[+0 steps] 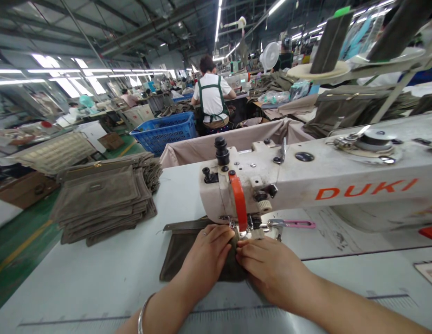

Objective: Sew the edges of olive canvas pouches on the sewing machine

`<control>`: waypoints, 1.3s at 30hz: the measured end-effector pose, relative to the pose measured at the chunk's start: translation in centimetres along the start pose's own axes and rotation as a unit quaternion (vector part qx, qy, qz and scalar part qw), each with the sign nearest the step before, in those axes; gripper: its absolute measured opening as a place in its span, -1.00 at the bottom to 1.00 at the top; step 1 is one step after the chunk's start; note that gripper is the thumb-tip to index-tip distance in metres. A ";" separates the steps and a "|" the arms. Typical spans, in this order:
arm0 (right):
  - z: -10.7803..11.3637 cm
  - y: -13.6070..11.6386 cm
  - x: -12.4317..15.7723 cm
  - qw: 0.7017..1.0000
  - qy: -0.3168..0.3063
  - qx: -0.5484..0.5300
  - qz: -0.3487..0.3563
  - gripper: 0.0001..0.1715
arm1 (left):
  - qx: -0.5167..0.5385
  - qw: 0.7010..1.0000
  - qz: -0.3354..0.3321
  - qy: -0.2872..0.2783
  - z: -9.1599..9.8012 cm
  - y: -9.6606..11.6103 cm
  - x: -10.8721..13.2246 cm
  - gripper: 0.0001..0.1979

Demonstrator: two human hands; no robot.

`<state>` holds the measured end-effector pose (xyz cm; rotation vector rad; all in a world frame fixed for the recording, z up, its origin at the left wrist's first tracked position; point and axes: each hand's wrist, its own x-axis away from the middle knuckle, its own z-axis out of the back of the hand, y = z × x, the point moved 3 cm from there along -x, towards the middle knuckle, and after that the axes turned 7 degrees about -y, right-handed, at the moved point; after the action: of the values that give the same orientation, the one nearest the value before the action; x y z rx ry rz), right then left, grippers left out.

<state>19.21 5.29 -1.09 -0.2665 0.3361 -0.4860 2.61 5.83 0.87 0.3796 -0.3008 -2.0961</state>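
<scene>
Head view: I watch the left hand (210, 253) and right hand (273, 266) gripping brown fabric (179, 253) beneath the sewing machine's (288, 174) orange guard (239, 204); a fabric stack (100, 190) lies left of the machine.

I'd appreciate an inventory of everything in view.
Table: one, pale, foreground
Sewing machine: one, white, table's right
Cloth piece: one, brown, table centre
Cloth stack: one, brown, table's left
Snips: one, pink, right of centre
Large basket: one, blue, beyond table
Fan: one, white, background
Spools: two, dark, upper right
Workers: several, nearest in white, background
Lamps: several, white, overhead
Bracelet: one, silver, left wrist
Left hand: one, bare, on cloth
Right hand: one, bare, on cloth
</scene>
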 end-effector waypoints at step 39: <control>2.6 -0.4 1.0 0.993 -0.066 -0.093 0.006 -0.75 | -0.052 0.989 -0.125 -0.061 0.2 2.2 0.9 -0.69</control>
<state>20.84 4.87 1.22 -0.4761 0.2538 -0.4229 3.83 3.95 1.72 0.2355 -0.2232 -2.3750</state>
